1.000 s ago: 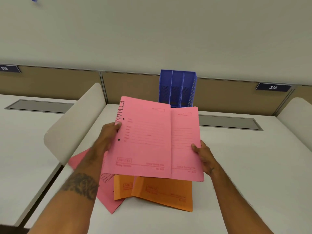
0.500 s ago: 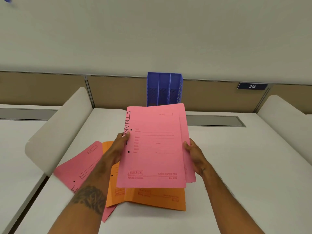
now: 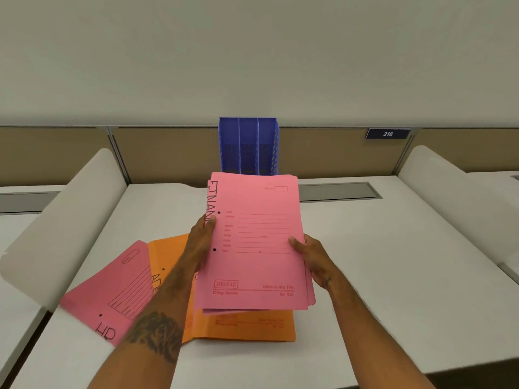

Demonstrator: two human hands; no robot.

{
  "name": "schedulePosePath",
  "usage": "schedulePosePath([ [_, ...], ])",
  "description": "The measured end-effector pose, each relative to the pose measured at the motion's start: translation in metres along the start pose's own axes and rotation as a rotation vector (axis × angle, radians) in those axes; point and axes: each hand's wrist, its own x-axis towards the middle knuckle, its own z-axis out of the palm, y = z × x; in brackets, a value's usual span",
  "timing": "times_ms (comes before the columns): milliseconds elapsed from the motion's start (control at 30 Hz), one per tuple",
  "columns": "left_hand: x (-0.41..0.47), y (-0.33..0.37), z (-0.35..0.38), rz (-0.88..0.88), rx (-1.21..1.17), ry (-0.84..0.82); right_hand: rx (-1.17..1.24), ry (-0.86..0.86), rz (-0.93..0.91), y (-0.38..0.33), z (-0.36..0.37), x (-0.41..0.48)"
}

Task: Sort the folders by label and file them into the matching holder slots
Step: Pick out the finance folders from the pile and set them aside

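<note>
Above the white desk (image 3: 379,262), both hands lift a squared stack of pink folders (image 3: 252,242), bare desktop between it and the blue holder (image 3: 248,147) behind. Left hand (image 3: 200,242) pinches the spine edge; right hand (image 3: 309,254) grips the opposite edge, thumb on top.

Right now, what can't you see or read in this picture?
All from the head view:
- The label on the held pink folders: the left hand covers its end; only "FINAN" shows.
- The orange folders: arm and pink stack hide their label after "AD".
- The blue holder: the held stack hides its base, and any slot labels can't be seen.
- How many folders the right hand helps hold: edges overlap.
- The small printed form text: too small.
</note>
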Motion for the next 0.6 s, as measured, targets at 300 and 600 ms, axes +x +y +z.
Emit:
schedulePosePath([
  [300, -0.004, 0.009, 0.056, 0.052, -0.034, -0.122, -0.068, 0.215, 0.049, 0.006, -0.046, -0.014],
  [600, -0.009, 0.01, 0.149, 0.076, -0.124, -0.124, -0.158, 0.293, 0.124, 0.009, -0.134, -0.015],
])
